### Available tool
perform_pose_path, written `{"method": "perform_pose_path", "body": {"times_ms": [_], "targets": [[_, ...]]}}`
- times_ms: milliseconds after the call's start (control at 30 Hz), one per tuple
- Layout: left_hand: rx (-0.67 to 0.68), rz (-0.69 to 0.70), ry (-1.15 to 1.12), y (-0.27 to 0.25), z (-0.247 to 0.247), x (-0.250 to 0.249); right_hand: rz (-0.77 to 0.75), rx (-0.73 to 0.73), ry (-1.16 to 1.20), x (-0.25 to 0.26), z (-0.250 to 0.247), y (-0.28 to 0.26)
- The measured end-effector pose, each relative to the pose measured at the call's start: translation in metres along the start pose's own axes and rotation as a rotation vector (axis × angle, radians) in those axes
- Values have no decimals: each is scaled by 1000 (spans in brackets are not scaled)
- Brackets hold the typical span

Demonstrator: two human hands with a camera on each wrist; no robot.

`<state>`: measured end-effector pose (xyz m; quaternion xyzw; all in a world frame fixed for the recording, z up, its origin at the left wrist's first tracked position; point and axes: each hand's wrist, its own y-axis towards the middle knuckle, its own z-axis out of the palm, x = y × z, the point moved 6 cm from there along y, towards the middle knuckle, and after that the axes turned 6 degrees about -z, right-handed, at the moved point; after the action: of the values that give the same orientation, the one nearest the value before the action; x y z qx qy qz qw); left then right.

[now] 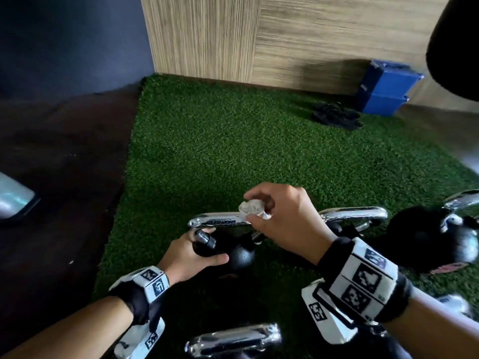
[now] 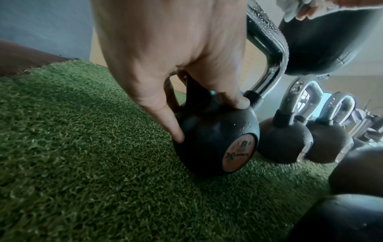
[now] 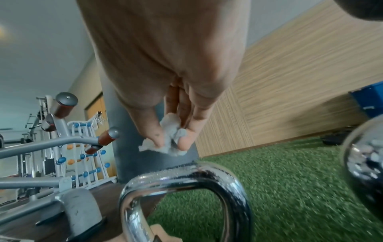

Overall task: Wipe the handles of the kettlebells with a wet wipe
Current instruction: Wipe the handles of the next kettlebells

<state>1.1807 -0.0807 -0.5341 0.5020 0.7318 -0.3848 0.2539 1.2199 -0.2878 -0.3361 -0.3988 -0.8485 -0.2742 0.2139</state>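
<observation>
A black kettlebell (image 1: 239,255) with a chrome handle (image 1: 215,220) stands on green turf. My left hand (image 1: 207,250) grips its round body just below the handle. In the left wrist view, the left hand (image 2: 209,121) has its thumb and fingers spread over the kettlebell (image 2: 215,144), and the handle (image 2: 267,49) rises behind. My right hand (image 1: 259,213) pinches a crumpled white wet wipe (image 1: 252,207) at the handle's top bar. In the right wrist view, the wipe (image 3: 172,142) sits between thumb and fingertips, a little above the handle (image 3: 186,176).
More chrome-handled kettlebells stand close by: one behind my right hand (image 1: 355,215), one at the right (image 1: 440,237), one near me (image 1: 233,338). Blue boxes (image 1: 386,92) and a black bundle (image 1: 334,115) lie by the wood wall. Grey gym frames (image 3: 41,147) stand left of the turf.
</observation>
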Motion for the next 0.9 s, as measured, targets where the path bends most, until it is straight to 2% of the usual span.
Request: {"method": "perform_pose_path", "body": {"times_ms": [233,400,500,700,800,900], "targets": [[34,2,51,7,-1,1,-29,66,-70,2,2,1],[55,3,52,6,-3,-2,-36,42,-85,3,6,3],[45,5,20,3,-1,0,-51,46,-76,4,12,4],[4,6,-79,-9,7,5,-53,139,-120,2,32,8],[-11,6,-126,-12,8,4,-75,211,-213,4,37,6],[-19,20,-160,-12,8,3,-34,175,-216,-4,29,2]]}}
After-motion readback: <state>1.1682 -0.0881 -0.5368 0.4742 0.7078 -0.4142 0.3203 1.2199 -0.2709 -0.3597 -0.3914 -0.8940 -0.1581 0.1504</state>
